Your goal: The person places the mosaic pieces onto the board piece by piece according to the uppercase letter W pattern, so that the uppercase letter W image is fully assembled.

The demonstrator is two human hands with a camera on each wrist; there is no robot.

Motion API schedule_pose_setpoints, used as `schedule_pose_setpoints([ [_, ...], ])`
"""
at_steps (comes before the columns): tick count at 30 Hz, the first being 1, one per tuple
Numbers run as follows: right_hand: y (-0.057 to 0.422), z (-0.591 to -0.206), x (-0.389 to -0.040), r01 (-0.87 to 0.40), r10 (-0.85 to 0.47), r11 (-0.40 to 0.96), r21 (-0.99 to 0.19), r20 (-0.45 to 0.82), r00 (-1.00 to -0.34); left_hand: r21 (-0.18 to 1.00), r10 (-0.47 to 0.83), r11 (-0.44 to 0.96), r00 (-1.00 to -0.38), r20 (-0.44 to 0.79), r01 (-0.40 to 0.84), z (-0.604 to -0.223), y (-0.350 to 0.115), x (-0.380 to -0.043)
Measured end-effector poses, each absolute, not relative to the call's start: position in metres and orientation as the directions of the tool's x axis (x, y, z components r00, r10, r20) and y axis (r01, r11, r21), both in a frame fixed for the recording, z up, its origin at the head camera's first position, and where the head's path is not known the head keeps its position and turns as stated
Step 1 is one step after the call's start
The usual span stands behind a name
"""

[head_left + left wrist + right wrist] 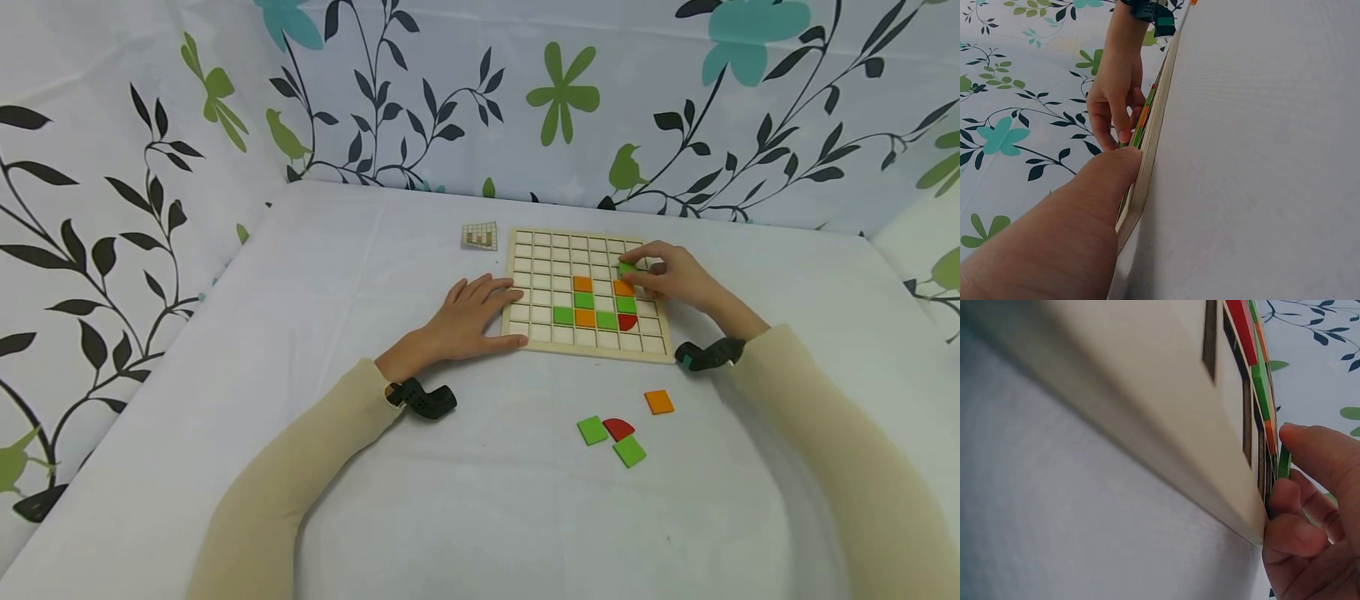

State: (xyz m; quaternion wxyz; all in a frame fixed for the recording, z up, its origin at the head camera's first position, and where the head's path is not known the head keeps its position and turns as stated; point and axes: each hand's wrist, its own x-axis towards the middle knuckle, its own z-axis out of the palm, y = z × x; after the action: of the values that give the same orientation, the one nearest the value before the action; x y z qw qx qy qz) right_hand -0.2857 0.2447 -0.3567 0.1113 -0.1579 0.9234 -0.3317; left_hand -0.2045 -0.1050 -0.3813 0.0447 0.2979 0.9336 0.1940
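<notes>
My right hand (672, 273) pinches a green square tile (1284, 461) between thumb and fingers, low over the wooden grid board (537, 336) near its right side. Just below that tile on the board lies an orange tile (623, 288), then a green one and a red quarter-round tile (627, 322). More green and orange tiles (584, 317) fill cells to the left. My left hand (467, 321) is spread, its thumb and fingertips touching the board's left edge. The left wrist view shows the left thumb (1107, 169) against the board's rim.
In front of the board lie two loose green tiles (592, 431), a red quarter-round piece (618, 428) and an orange square (659, 402). A small pattern card (479, 236) lies behind the left hand. A leaf-print cloth (450, 50) hangs at the back.
</notes>
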Motion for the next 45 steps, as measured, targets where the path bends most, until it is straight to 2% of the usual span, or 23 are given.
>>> schedule_pose_setpoints([
  [14,0.2413,-0.3556,-0.2883,-0.221,-0.357,0.737,-0.638,-0.091,-0.930,0.392,0.573,0.745,-0.819,0.039,0.539,-0.3808,-0.1064,-0.2056],
  [26,0.2459,-0.3594,-0.2848,-0.160,-0.302,0.733,-0.661,-0.105,-0.948,0.384,0.574,0.751,-0.819,0.023,0.537,-0.3817,-0.1064,-0.2053],
  [45,0.2428,-0.3578,-0.2814,-0.146,-0.303,0.755,-0.639,-0.142,-0.942,0.386,0.575,0.750,-0.818,0.020,0.537,-0.3820,-0.1069,-0.2046],
])
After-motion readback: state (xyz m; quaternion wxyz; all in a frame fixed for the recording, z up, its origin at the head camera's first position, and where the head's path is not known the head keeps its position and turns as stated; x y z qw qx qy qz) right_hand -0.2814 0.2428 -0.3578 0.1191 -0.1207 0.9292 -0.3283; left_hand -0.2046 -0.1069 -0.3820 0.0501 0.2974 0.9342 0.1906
